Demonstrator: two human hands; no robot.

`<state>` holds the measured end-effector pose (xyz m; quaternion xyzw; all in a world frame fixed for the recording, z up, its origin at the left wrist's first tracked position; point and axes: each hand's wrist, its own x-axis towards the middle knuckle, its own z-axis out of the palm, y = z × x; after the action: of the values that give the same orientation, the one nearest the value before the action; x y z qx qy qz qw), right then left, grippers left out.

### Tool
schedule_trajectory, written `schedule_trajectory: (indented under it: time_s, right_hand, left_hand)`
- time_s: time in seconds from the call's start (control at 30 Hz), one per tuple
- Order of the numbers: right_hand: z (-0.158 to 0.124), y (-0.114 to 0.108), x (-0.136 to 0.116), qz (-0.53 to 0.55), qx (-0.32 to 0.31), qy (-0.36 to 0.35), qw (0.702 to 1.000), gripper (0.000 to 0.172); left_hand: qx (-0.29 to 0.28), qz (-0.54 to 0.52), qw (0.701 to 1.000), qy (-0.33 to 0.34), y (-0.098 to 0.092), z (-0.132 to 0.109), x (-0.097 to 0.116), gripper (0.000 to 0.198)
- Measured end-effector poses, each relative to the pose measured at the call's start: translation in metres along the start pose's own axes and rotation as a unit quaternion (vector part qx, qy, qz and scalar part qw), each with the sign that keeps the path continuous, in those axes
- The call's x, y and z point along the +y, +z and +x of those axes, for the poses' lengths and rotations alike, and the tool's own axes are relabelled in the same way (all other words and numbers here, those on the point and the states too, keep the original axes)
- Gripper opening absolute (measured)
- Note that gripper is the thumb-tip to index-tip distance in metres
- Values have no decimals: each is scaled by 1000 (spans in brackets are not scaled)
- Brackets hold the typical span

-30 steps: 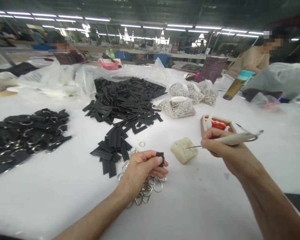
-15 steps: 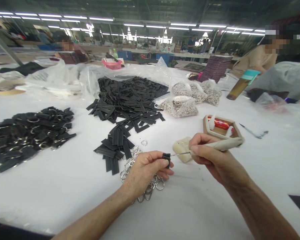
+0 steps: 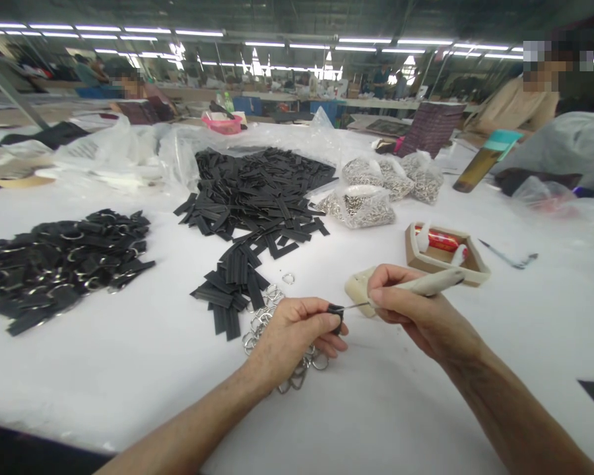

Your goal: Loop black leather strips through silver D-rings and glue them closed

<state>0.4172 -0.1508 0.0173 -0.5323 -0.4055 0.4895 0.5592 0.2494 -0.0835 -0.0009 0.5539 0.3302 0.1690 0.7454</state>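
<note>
My left hand (image 3: 294,333) pinches a folded black strip (image 3: 337,309) between thumb and fingers. Any ring inside the fold is hidden. In my right hand (image 3: 416,313) is a tool with a thick pale handle (image 3: 433,282) and a thin metal tip (image 3: 355,306), which reaches the strip's upper edge. Loose metal D-rings (image 3: 264,316) lie beneath and beside my left hand. Just behind them is a small stack of flat black strips (image 3: 230,287). A pale yellowish block (image 3: 359,290) sits behind my right fingers, partly covered.
A large heap of black strips (image 3: 262,188) lies ahead, with strips bearing rings (image 3: 64,264) at left. Bags of rings (image 3: 361,206), an open box (image 3: 475,276) with a red tube, and a bottle (image 3: 482,165) stand right. People work beyond.
The tool's tip and my right hand have come slightly closer to the black strip, and the handle's rear end has swung left. My left hand keeps its pinch. The whole view has shifted a little.
</note>
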Motion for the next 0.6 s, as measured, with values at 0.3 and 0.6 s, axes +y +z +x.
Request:
schedule_trajectory:
  time_s: [0.3, 0.6]
  right_hand:
    - [-3, -15, -11, 6, -12, -12, 1000, 9]
    - [-7, -18, -15, 50, 29, -74, 996, 8]
  left_hand:
    - [-10, -23, 999, -34, -2, 2, -7, 16]
    - [2, -62, 998, -3, -8, 2, -10, 16]
